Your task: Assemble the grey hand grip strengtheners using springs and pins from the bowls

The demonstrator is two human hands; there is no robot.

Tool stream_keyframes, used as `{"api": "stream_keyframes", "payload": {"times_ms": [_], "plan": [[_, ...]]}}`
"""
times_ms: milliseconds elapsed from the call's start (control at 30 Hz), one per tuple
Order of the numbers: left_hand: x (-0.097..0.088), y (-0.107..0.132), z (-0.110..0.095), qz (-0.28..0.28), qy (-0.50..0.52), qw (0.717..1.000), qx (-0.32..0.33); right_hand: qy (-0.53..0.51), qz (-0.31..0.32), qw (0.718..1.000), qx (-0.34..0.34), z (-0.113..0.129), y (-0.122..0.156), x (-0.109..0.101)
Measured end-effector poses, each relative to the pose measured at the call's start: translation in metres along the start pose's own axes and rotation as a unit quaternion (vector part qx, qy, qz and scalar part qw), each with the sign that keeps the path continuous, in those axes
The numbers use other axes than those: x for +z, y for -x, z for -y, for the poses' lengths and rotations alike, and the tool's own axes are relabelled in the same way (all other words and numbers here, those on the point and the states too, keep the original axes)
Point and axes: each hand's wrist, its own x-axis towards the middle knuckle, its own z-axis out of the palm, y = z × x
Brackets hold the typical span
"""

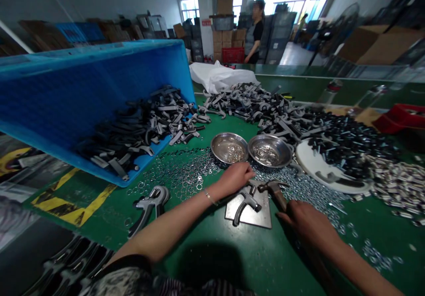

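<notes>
My right hand (307,221) is wrapped round the wooden handle of a claw hammer (281,198), whose metal head lies over the far right part of a flat steel plate (255,218). On that plate rests a grey metal tool part with a dark curved handle (244,205). Just beyond it, my left hand (234,180) has its fingers closed at the plate's far edge; what they hold, if anything, is hidden. A grey-and-black hand tool with a hooked jaw (151,207) lies left of my left forearm.
Two steel bowls (229,139) of small metal parts stand beyond my hands, among scattered rings (189,172). A tilted blue crate (159,152) holds grey-and-black tool parts. More parts (252,101) are heaped behind; black screws (355,136) and metal sleeves (398,178) lie right. A person (255,32) stands beyond.
</notes>
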Motion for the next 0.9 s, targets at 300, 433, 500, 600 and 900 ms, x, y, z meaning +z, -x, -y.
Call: {"api": "stream_keyframes", "payload": {"times_ms": [300,433,500,600,900], "plan": [[0.034,0.054,0.014,-0.035,-0.113,0.992,-0.037,-0.268,-0.03,0.963,-0.01,0.008,0.002,-0.017],[0.033,0.049,0.009,-0.02,-0.217,0.976,0.018,-0.197,0.002,0.98,-0.014,0.022,-0.006,-0.029],[0.029,0.049,0.007,0.018,-0.254,0.964,0.084,-0.163,0.034,0.986,-0.015,0.021,-0.01,-0.033],[0.024,0.054,0.006,0.039,-0.237,0.965,0.109,-0.177,0.042,0.983,-0.027,0.018,-0.008,-0.041],[0.051,0.086,0.005,-0.041,-0.095,0.992,-0.073,-0.193,0.083,0.977,-0.039,0.054,-0.001,-0.044]]}}
